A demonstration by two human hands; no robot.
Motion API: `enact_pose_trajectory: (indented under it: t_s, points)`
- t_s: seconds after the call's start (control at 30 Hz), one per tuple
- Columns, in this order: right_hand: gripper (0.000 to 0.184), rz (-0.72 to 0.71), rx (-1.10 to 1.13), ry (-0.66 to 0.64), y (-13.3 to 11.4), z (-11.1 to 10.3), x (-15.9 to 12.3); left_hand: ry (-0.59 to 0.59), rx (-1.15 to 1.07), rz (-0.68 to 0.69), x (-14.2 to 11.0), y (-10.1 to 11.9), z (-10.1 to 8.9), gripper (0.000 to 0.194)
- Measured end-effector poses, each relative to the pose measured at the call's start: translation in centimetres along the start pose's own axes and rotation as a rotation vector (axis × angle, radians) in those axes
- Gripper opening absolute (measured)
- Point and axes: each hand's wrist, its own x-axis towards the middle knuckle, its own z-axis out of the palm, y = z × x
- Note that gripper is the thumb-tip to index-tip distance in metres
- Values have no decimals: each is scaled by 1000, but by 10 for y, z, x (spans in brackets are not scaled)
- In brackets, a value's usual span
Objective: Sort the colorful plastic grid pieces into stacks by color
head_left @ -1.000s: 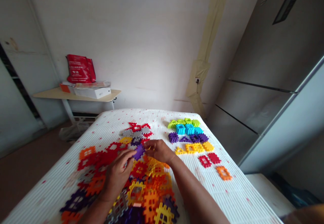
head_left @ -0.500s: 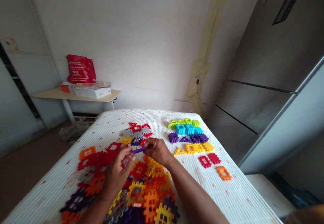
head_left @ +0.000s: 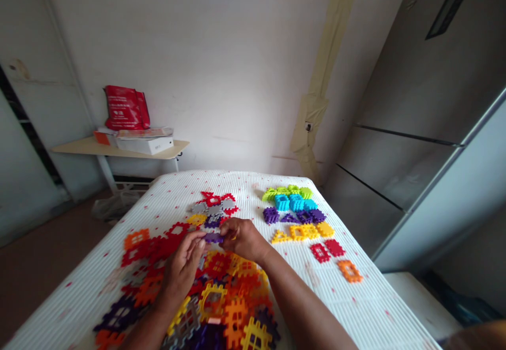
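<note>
Between my two hands a purple plastic building piece (head_left: 214,238) is held above a loose pile. My left hand (head_left: 185,258) pinches its left end with thumb and fingertips. My right hand (head_left: 243,238) grips the other end, its fingers curled and partly hidden. Beneath them spreads a heap of notched interlocking pieces: an orange window piece (head_left: 235,316), a yellow window piece (head_left: 256,334), a red piece (head_left: 218,265) and a dark purple piece (head_left: 120,313). Just beyond my hands lie grey pieces (head_left: 215,211) and red ones.
Sorted rows stand to the right: lime green pieces (head_left: 288,192), light blue pieces (head_left: 296,202), purple pieces (head_left: 304,216), yellow pieces (head_left: 310,231), red pieces (head_left: 320,252) and one orange frame (head_left: 350,271). A fridge (head_left: 399,128) flanks the table; a side table (head_left: 85,148) carries a red bag (head_left: 125,108).
The purple piece has turned from a slanted, edge-on view to lying more level, with more of it showing. Both hands have shifted slightly; the right is a little further left.
</note>
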Motion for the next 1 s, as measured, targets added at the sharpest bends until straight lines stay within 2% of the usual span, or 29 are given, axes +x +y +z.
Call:
enact_pose_trajectory:
  t_s: [0.07, 0.17, 0.33, 0.57, 0.67, 0.73, 0.8, 0.83, 0.9, 0.93, 1.0]
  points:
    - [21, 77, 201, -76, 7, 1, 1, 7, -2, 6, 0, 1, 0, 37]
    - [33, 175, 429, -206, 13, 0, 2, 21, 28, 27, 0, 5, 1, 35]
    - [50, 272, 512, -307, 5, -7, 0, 38, 58, 62, 0, 9, 1, 35]
    - [44, 234, 349, -189, -2, -3, 0, 13, 75, 57, 0, 3, 1, 38]
    - [44, 200, 327, -144, -2, -15, 3, -23, 4, 45, 1, -3, 2, 40]
    - [39, 142, 238, -41, 0, -37, 4, -35, -57, 41, 2, -8, 2, 42]
    - [32, 118, 93, 137, 6, -72, 1, -42, -99, 29, 3, -13, 3, 43]
    - [29, 149, 3, 257, 10, -92, -3, -43, -112, 19, 3, -16, 3, 43]
    - [26, 248, -207, 505, 23, -134, -18, -43, -121, -1, 3, -20, 3, 44]
    - [28, 330, -307, 631, 31, -152, -27, -45, -120, -9, 4, -21, 3, 44]
    - [30, 552, -544, 798, 48, -182, -49, -44, -111, -12, 4, -23, 2, 44]
